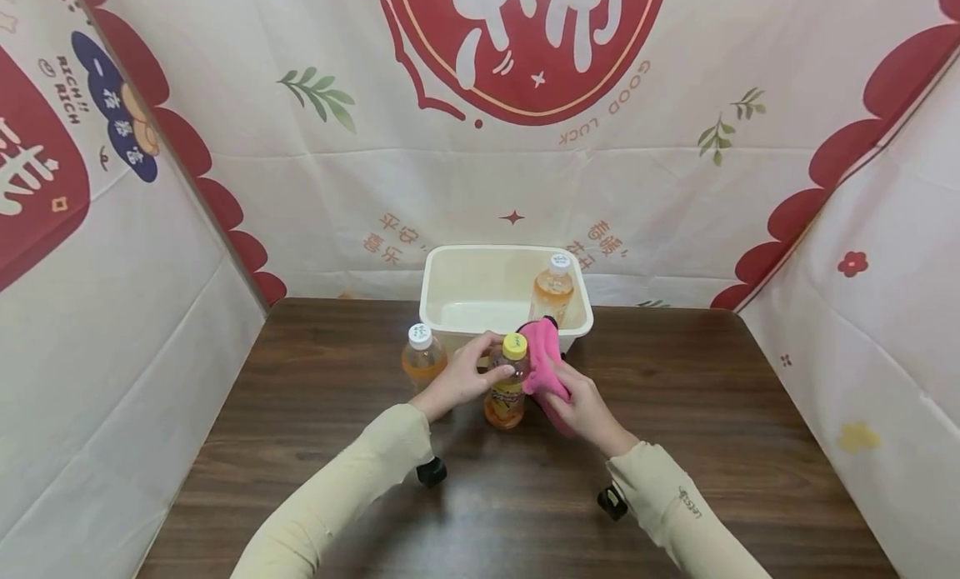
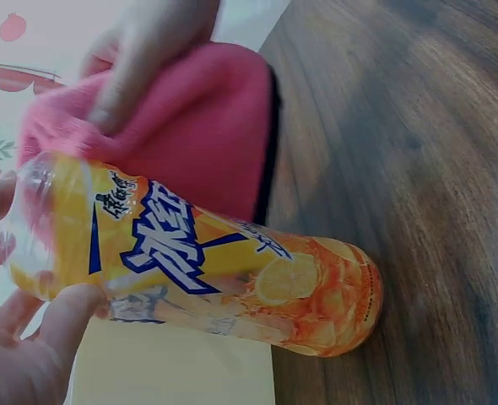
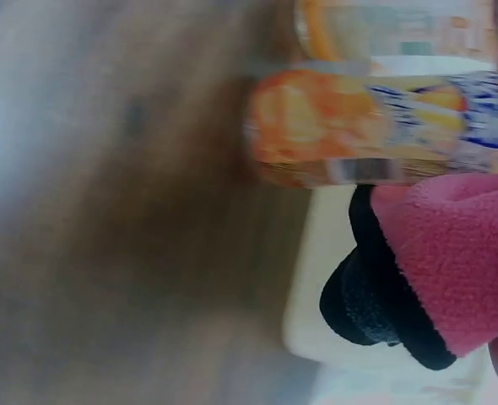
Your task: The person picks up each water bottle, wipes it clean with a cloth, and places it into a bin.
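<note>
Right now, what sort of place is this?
Probably a screened-off tabletop workspace, indoors: printed hangings enclose the left, back and right of a dark wood-grain table, with a cream tub at its far edge. The wider room isn't visible.

A dark brown counter (image 1: 675, 429) with streaked wood grain spreads below the fingers of the left hand (image 1: 483, 344) and those of the right hand (image 1: 567, 381), a pale sheen on the part nearer the person. Just beyond the fingers, at the counter's far edge, stands a cream bin (image 1: 450, 279). A white-capped bottle (image 1: 422, 362) stands to the left of the left fingers. Whether the yellow-capped bottle (image 1: 506, 404) between both sets of fingers touches the counter cannot be told.
</note>
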A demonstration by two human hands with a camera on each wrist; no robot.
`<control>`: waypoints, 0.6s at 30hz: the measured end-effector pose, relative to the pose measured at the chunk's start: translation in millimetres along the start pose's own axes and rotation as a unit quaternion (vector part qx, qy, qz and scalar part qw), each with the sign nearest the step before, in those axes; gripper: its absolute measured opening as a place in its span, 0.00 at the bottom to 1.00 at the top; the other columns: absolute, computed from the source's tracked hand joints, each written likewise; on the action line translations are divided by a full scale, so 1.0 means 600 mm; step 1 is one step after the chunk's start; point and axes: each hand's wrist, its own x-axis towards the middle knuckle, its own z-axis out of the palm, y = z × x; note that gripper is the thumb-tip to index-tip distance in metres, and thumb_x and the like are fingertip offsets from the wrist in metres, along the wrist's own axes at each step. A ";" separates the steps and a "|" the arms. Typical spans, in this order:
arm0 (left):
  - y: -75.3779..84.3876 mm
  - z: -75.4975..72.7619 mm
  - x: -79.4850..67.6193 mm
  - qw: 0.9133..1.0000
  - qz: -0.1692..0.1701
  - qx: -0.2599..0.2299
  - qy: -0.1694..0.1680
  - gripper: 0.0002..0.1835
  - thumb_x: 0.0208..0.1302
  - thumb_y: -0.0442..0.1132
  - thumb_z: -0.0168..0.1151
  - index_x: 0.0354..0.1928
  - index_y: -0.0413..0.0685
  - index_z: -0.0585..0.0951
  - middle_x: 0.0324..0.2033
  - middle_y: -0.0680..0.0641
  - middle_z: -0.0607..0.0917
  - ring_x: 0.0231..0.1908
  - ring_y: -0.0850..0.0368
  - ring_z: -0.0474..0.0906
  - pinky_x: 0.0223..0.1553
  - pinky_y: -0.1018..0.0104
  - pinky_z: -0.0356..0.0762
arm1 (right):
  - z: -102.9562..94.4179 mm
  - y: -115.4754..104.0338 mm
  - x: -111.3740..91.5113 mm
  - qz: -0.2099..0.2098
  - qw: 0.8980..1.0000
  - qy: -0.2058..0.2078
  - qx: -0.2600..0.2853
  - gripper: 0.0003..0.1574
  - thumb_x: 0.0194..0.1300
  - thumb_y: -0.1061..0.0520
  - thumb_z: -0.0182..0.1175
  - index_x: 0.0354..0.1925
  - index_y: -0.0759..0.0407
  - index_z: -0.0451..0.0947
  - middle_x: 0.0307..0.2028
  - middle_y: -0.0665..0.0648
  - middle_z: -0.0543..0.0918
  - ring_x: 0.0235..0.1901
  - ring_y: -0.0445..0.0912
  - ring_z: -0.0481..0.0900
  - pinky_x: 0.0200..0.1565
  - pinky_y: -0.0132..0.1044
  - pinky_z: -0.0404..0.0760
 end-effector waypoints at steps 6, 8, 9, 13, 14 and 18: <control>-0.002 -0.002 -0.002 1.000 0.010 -0.001 0.001 0.21 0.61 0.44 0.58 0.54 0.48 0.69 0.54 0.47 0.74 0.57 0.47 0.68 0.55 0.52 0.68 | 0.041 0.042 -0.052 -0.002 0.997 -0.073 -0.025 0.11 0.49 0.66 0.66 0.34 0.58 0.78 0.35 0.55 0.80 0.35 0.42 0.76 0.36 0.36 0.77; -0.002 -0.004 -0.001 1.000 0.010 0.001 -0.001 0.20 0.61 0.45 0.58 0.54 0.49 0.69 0.54 0.47 0.73 0.58 0.48 0.67 0.55 0.51 0.68 | 0.051 0.054 -0.067 -0.010 0.992 -0.111 -0.058 0.14 0.51 0.63 0.66 0.38 0.60 0.78 0.37 0.56 0.80 0.37 0.44 0.78 0.38 0.39 0.78; -0.001 -0.004 -0.001 1.000 0.009 0.002 -0.002 0.20 0.62 0.45 0.58 0.54 0.49 0.69 0.55 0.47 0.73 0.58 0.48 0.67 0.55 0.51 0.68 | 0.054 0.059 -0.073 -0.012 0.989 -0.126 -0.075 0.15 0.51 0.62 0.66 0.41 0.61 0.78 0.37 0.57 0.81 0.38 0.45 0.78 0.39 0.40 0.78; -0.001 -0.005 0.000 1.000 0.008 0.005 -0.005 0.20 0.62 0.45 0.57 0.55 0.50 0.69 0.56 0.48 0.72 0.58 0.49 0.66 0.55 0.50 0.67 | 0.061 0.072 -0.087 -0.004 0.983 -0.148 -0.111 0.24 0.51 0.61 0.66 0.48 0.68 0.77 0.41 0.62 0.80 0.40 0.49 0.79 0.41 0.44 0.78; -0.001 -0.005 0.001 1.000 0.007 0.005 -0.004 0.20 0.62 0.45 0.57 0.55 0.50 0.69 0.56 0.48 0.72 0.58 0.49 0.66 0.55 0.50 0.66 | 0.061 0.073 -0.089 -0.001 0.983 -0.148 -0.111 0.25 0.51 0.61 0.66 0.48 0.68 0.76 0.42 0.63 0.80 0.41 0.50 0.79 0.41 0.44 0.78; -0.003 -0.001 0.000 1.000 0.001 0.009 -0.007 0.21 0.62 0.46 0.57 0.55 0.49 0.69 0.56 0.47 0.72 0.58 0.48 0.66 0.56 0.50 0.66 | 0.057 0.071 -0.092 0.004 0.987 -0.131 -0.090 0.22 0.52 0.60 0.66 0.47 0.63 0.78 0.42 0.60 0.81 0.41 0.47 0.78 0.42 0.43 0.77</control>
